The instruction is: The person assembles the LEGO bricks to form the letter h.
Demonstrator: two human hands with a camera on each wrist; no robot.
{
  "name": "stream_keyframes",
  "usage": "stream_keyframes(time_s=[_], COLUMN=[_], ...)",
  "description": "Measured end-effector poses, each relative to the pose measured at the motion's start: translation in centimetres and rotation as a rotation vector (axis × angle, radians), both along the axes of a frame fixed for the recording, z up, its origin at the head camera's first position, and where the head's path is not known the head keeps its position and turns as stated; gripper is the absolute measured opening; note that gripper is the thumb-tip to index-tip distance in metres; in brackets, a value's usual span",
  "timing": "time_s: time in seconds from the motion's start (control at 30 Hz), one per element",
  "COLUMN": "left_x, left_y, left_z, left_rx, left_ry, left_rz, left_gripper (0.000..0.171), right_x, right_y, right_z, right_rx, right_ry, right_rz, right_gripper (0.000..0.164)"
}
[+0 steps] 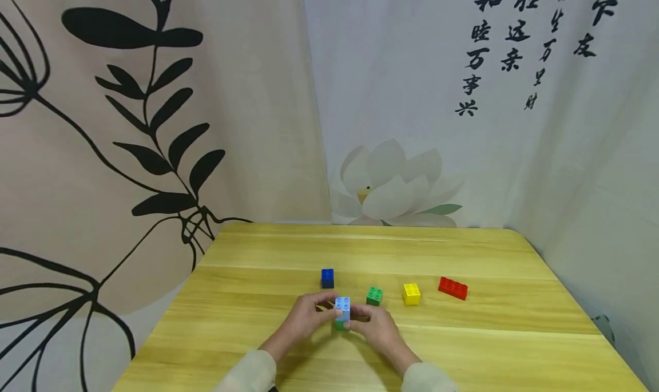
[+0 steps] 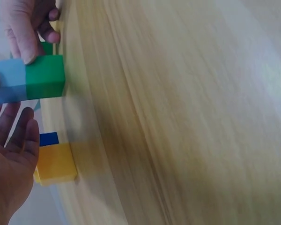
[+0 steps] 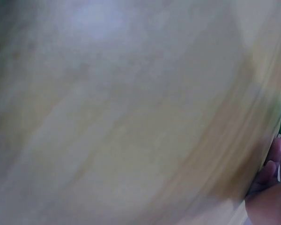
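Note:
A light blue brick (image 1: 342,305) sits on top of a green brick (image 1: 341,325), the two joined into a short stack above the table. My left hand (image 1: 305,319) pinches the light blue brick from the left. From the other side my right hand (image 1: 379,327) grips the stack, its thumb low by the green brick. In the left wrist view a yellow-orange brick (image 2: 57,164) stands on the table beyond my left hand, with part of a blue brick (image 2: 49,138) behind it. Only a corner of green and some fingers show in the right wrist view.
Farther back on the wooden table (image 1: 247,317) stand a dark blue brick (image 1: 327,278), another green brick (image 1: 374,296), a yellow brick (image 1: 411,294) and a longer red brick (image 1: 453,288). A printed curtain (image 1: 268,123) hangs behind the table's far edge.

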State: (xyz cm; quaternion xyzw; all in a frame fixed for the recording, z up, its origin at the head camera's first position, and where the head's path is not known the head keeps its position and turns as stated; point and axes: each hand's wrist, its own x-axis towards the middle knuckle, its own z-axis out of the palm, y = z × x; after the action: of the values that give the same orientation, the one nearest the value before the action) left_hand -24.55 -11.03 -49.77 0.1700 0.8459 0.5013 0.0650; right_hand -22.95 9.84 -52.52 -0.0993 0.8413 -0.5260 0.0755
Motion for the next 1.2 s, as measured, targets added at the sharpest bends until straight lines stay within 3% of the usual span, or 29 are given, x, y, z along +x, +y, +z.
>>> stream_keyframes(time_s=[0.33, 0.9, 1.2], left_x=[0.2, 0.3, -0.4], left_y=[0.2, 0.5, 0.7], left_z=[0.5, 1.0, 2.6], left_rx=[-0.003, -0.03, -0.03], left_ry=[0.012, 0.003, 0.046], left_rz=[-0.01, 0.001, 0.015], left_gripper=[0.036, 0.052, 0.049], right_x=[0.3, 1.1, 1.4], right_y=[0.1, 0.4, 1.0], right_z=[-0.1, 0.3, 0.6], right_rx=[0.007, 0.012, -0.015], right_ry=[0.032, 0.036, 0.036], right_rz=[-0.007, -0.01, -0.006], right_gripper=[0.042, 0.042, 0.046])
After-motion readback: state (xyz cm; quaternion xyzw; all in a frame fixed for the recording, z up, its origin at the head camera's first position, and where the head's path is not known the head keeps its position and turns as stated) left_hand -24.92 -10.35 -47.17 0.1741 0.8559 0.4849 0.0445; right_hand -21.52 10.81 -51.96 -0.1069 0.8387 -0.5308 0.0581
